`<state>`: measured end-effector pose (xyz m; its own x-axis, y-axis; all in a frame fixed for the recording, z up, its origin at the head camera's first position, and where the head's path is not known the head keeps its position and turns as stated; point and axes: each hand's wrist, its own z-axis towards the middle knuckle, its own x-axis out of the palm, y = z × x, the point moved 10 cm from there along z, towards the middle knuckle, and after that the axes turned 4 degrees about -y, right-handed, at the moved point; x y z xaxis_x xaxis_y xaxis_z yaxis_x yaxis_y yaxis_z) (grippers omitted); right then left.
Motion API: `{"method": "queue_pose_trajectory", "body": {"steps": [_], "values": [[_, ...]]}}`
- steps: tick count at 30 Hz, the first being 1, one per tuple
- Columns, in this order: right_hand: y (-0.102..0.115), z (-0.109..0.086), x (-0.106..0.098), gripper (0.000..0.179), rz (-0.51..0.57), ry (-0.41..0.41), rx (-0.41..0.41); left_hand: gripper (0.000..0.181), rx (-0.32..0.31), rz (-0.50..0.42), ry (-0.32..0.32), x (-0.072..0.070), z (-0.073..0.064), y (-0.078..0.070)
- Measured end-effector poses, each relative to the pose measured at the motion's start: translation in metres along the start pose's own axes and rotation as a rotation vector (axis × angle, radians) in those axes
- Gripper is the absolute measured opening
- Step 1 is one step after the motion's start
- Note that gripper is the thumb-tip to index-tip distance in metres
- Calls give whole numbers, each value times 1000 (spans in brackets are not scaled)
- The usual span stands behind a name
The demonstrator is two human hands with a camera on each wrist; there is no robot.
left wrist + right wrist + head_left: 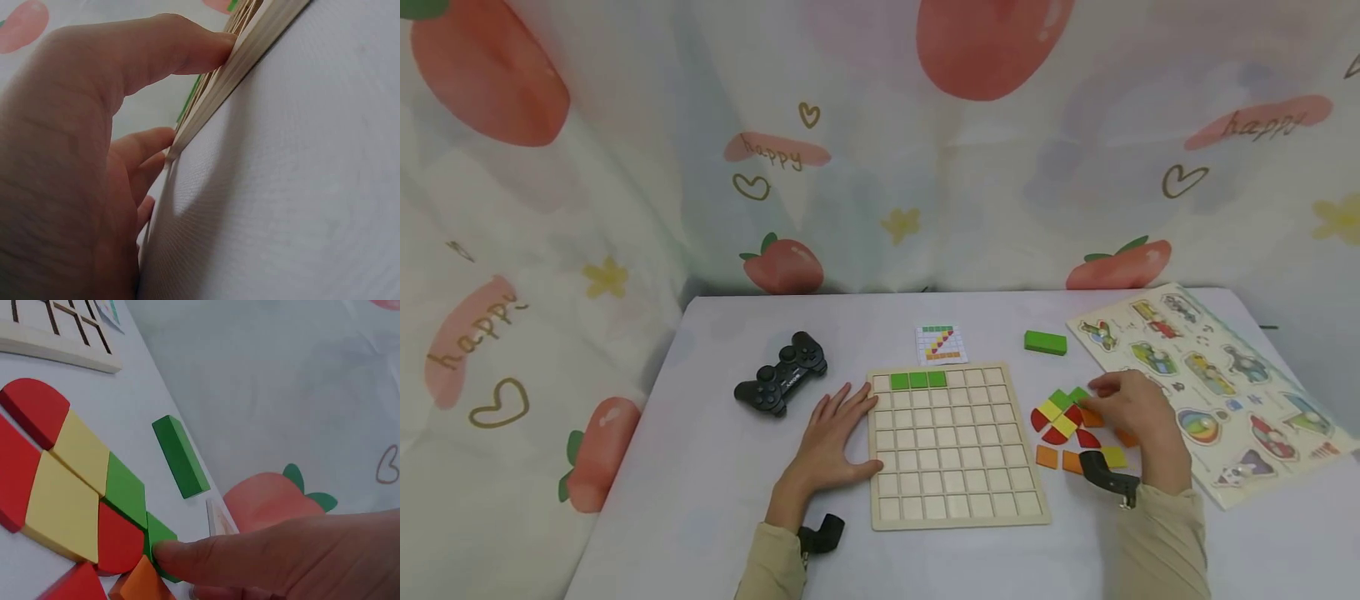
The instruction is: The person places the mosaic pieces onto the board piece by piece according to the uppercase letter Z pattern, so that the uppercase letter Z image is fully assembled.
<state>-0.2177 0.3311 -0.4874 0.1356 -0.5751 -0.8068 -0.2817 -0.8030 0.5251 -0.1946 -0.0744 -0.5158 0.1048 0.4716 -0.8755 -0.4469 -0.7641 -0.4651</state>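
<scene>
A wooden grid board (958,527) lies flat with three green square tiles (918,380) in its top row. My left hand (831,446) is spread along the board's left side, its thumb and fingertips against the edge; the left wrist view shows the thumb (206,53) on the rim. To the right of the board, my right hand (1131,408) pinches a green tile (160,540) at the far corner of a group of loose tiles. In the right wrist view its thumb lies on that tile, with the other fingers mostly hidden.
Red, yellow (1064,427) and orange tiles (1047,456) lie near the right hand. A pattern card (942,344) sits behind the board, a green block (1045,342) at the back right. A black game controller (781,373) lies left, a picture puzzle board (1217,375) right.
</scene>
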Motion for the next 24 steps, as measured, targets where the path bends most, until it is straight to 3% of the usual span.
{"method": "queue_pose_trajectory", "body": {"steps": [5,12,19,24], "values": [[3,0,2,47,32,11,5,94,-7,-2,7,1,-1,2],[22,4,13,30,10,22,-43,95,-15,-9,7,2,-2,3],[25,3,17,47,12,46,-44,94,-5,-17,7,1,-1,1],[27,2,15,40,32,47,-65,94,0,-22,5,0,0,0]]}}
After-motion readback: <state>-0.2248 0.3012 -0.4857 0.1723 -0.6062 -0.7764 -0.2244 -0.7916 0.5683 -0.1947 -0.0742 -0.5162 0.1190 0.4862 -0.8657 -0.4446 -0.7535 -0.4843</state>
